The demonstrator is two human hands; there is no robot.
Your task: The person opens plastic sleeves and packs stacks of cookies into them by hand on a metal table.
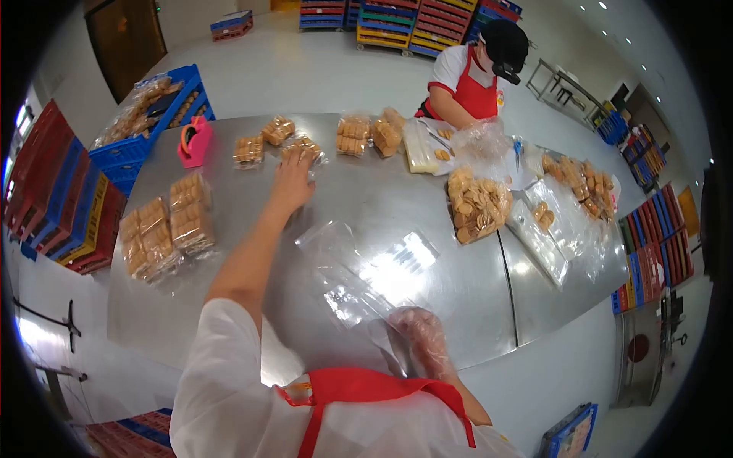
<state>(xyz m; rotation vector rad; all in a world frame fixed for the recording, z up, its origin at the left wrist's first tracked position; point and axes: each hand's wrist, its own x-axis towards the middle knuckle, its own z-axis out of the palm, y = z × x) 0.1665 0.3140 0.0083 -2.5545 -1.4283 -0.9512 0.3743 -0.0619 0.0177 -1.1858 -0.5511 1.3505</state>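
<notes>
1 biscuit pack, under left hand

One view is recorded, taken from the wearer's head and directed forward and down. The table is viewed from close above — left hand and right hand both included. Distant stacked crates are taken in at the top; the wide, round field is bordered in black.

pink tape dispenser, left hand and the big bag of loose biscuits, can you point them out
Pink tape dispenser (199,146): head view, on its pink body.
Left hand (292,180): head view, on its back.
Bag of loose biscuits (478,204): head view, on its front.
</notes>
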